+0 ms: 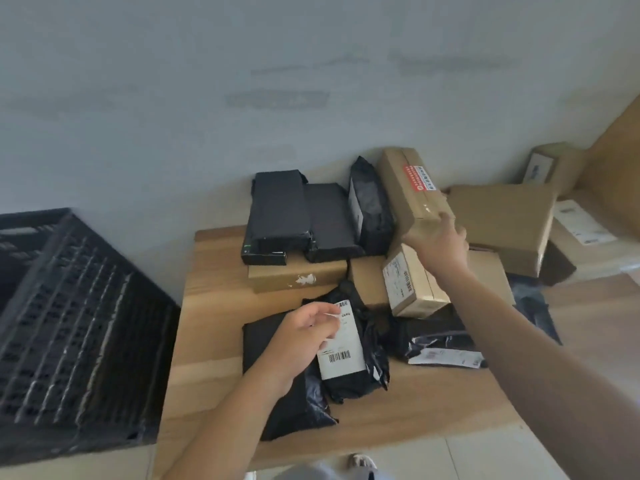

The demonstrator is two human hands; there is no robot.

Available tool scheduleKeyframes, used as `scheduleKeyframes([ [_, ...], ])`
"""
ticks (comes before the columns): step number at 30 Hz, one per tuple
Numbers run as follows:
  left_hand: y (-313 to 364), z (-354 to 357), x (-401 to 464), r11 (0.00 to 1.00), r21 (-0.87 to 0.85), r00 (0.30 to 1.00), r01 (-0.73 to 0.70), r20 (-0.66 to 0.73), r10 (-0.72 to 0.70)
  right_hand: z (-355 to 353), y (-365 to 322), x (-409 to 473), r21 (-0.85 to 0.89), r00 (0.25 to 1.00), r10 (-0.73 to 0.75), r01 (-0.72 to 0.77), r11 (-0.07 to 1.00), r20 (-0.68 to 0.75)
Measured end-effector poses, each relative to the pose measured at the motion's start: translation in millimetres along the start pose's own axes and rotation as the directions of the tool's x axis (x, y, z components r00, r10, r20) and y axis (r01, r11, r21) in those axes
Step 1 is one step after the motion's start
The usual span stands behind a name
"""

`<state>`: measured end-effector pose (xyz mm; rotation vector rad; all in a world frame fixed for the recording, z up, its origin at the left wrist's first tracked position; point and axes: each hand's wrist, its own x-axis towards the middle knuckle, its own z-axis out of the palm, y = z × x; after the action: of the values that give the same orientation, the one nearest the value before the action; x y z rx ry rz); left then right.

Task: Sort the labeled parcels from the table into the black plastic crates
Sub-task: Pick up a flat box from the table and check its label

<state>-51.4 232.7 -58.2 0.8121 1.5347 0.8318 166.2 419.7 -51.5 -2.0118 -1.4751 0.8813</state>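
My left hand (306,332) pinches the white barcode label of a black plastic-wrapped parcel (353,358) lying at the table's front middle. My right hand (438,244) grips the near end of a long brown cardboard box (408,183) with a red and white sticker, tilted up at the back of the pile. A small brown box (410,282) with a label lies just under that hand. A black plastic crate (69,323) stands to the left of the table.
Black parcels (280,209) and flat brown boxes (298,275) lie at the back of the wooden table (207,306). A large cardboard box (502,223) and more parcels sit to the right. Another black bag (440,344) with a label lies front right. The wall rises close behind.
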Motion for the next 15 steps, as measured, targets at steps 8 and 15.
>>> scheduleKeyframes([
  [8,-17.9,12.0,-40.4,0.998,-0.046,0.989,0.045,-0.14,-0.051,3.0,-9.8,92.6,-0.129,0.999,0.007,0.0,0.992,0.051],
  [15,-15.7,29.0,-44.4,0.997,-0.076,0.981,0.028,-0.191,-0.042,-5.9,-6.6,92.2,-0.052,0.997,-0.074,0.072,0.996,-0.035],
])
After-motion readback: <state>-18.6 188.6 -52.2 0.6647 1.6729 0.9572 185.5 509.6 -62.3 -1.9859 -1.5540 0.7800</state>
